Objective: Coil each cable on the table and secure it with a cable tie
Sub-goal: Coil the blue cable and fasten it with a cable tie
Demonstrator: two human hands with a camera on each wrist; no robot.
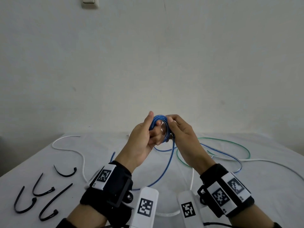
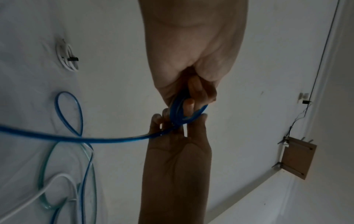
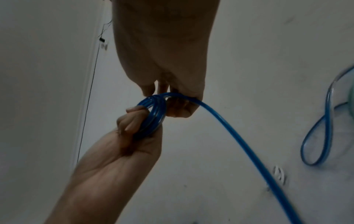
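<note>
Head cam sits high, looks fwd and down over both forearms at the white cloth-covered desk (image 1: 49, 155), plain pale wall filling the top half; mid distance, wide angle. Left wrist cam looks along the left palm from very close, w/ the right hand (image 2: 178, 145) coming in opposite and the desk surface at frame left. Right wrist cam is equally close, along the right palm, facing the left hand (image 3: 122, 145), desk at frame right. All 3 views share the coiled glossy blue cable (image 1: 160, 127) held btwn both hands; the head and left wrist views also share the loose thin green cable (image 2: 44, 174).
</note>
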